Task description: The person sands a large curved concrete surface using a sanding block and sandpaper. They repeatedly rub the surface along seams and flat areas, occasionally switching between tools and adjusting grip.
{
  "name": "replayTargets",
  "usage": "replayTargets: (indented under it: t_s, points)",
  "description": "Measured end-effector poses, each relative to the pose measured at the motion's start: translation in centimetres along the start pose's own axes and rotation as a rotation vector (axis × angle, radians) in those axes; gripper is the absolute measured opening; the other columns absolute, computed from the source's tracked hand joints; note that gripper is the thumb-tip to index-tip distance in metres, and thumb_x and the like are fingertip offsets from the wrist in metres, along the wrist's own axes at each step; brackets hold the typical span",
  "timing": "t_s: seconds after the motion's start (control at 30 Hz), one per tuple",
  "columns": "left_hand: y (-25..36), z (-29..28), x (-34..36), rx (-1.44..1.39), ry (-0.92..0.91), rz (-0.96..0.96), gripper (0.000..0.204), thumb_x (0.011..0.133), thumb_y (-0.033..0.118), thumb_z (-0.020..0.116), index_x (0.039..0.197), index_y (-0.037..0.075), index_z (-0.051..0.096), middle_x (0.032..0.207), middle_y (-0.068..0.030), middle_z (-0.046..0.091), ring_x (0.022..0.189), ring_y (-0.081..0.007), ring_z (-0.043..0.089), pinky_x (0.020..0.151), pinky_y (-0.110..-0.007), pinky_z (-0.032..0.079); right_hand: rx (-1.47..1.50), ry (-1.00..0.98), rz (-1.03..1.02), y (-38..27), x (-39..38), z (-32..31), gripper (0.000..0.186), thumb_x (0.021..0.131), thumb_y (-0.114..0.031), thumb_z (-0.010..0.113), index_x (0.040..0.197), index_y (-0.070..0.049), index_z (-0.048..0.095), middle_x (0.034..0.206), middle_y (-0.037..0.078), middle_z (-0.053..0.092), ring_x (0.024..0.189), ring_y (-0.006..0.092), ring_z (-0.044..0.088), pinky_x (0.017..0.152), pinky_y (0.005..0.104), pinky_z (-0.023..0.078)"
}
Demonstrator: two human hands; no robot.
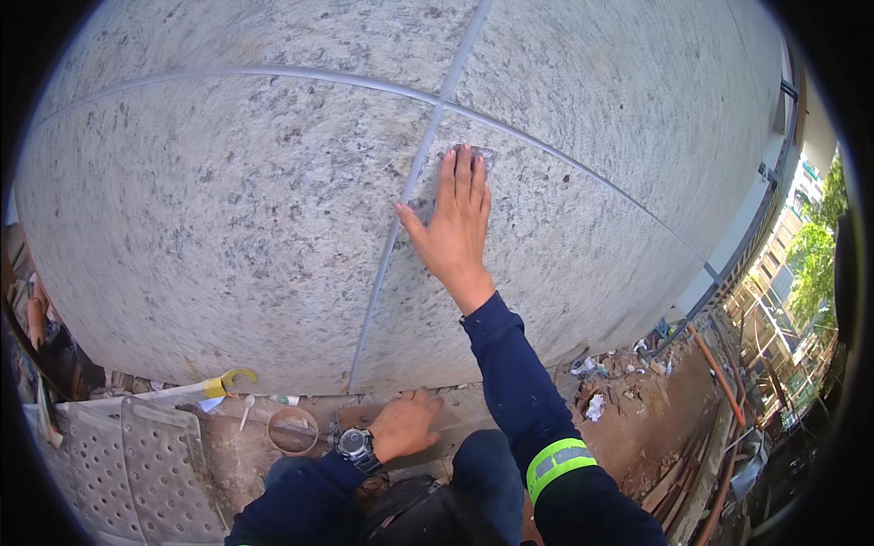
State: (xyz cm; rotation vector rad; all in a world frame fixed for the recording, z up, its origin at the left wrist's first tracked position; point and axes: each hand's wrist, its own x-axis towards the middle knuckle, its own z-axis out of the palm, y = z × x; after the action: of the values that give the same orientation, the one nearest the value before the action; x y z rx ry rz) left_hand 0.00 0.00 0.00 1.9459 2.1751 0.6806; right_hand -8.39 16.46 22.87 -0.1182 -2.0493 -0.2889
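Note:
A speckled pale grey wall (228, 218) with smooth grey joint lines (443, 103) fills most of the view. My right hand (451, 218) lies on it, fingers stretched out, just below where two joints cross. Its fingertips rest over a small dark grey square piece (482, 156), partly hidden, too unclear to name. My left hand (410, 428), with a watch (355, 446) on the wrist, is low at the wall's foot with fingers apart, over a brownish flat board (350, 419); whether it touches the board, I cannot tell.
At lower left are a perforated metal platform (137, 464), a yellow-headed tool (228, 382), a white spoon (246, 411) and a round container (291, 432). Rubble (637, 382) and orange-brown poles (719, 382) lie at right, with scaffolding (765, 337) and trees (815, 264) beyond.

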Motion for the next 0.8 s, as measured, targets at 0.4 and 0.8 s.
replayTargets:
  t_s: [0.4,0.8]
  points:
    - [0.0,-0.7,-1.2,-0.007,-0.05,-0.037,0.076,0.092,0.039,0.075,0.155,0.004,0.051,0.152,-0.0306,0.051,0.135,-0.0453,0.056,0.11,-0.052,0.051,0.055,0.019,0.05,-1.6,-0.9,1.4,0.105,0.096,-0.052,0.071,0.166,0.01,0.022,0.177,0.028,0.014,0.164,0.0479,0.006,0.13,0.0644,0.008]
    - [-0.1,0.4,-1.9,0.015,0.033,-0.026,0.072,0.087,0.036,0.08,0.146,0.003,0.058,0.142,-0.0266,0.057,0.126,-0.0435,0.061,0.103,-0.051,0.055,0.135,-0.016,0.182,-2.5,1.7,-0.4,0.11,0.093,-0.052,0.074,0.167,0.009,0.02,0.175,0.032,0.013,0.163,0.0528,0.005,0.129,0.0671,0.008]
